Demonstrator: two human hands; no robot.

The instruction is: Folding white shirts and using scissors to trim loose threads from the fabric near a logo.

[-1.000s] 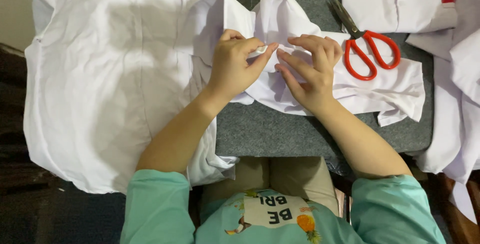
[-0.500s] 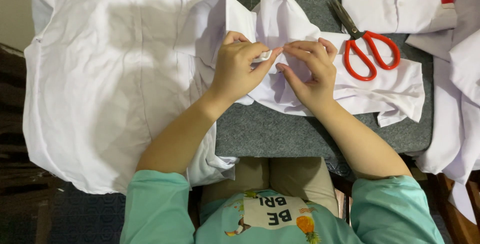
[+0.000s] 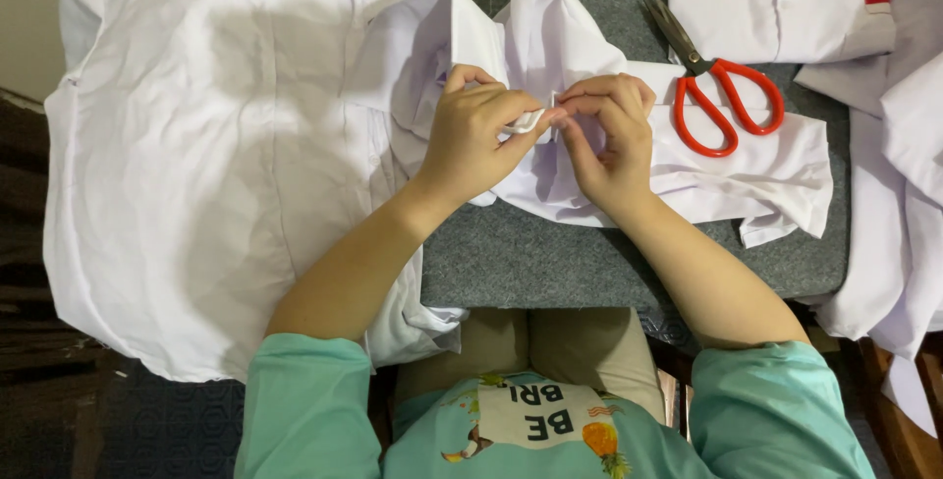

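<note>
- Both hands have drawn closer since the earlier frames: the fingertips that stood slightly apart now meet over the cloth, and the right hand has shifted a little toward the left one.
- Left hand (image 3: 481, 140) has its grip pinched together on a small fold of the white shirt (image 3: 550, 174), thumb and forefinger pressed on the fabric.
- Right hand (image 3: 609, 135) has its grip clamped on the same fold from the other side, fingertips touching those of the left hand.
- Between the fingertips a thin, pale upright sliver shows; what it is cannot be told.
- Shirt lies crumpled on the grey bench (image 3: 550, 263), in the middle, its sleeve running to the right under the red scissors (image 3: 722, 96).
- Scissors lie flat on the sleeve just beside the right hand, blades pointing up and left, not touched by either hand.
- Larger white garment (image 3: 206, 165) is spread over the left side of the bench and hangs over its near edge.
- Folded white garment (image 3: 776, 2) lies at the top right, with more white cloth (image 3: 904, 194) draped along the right edge.
- Teal sleeves cover both upper arms at the bottom of the view.
</note>
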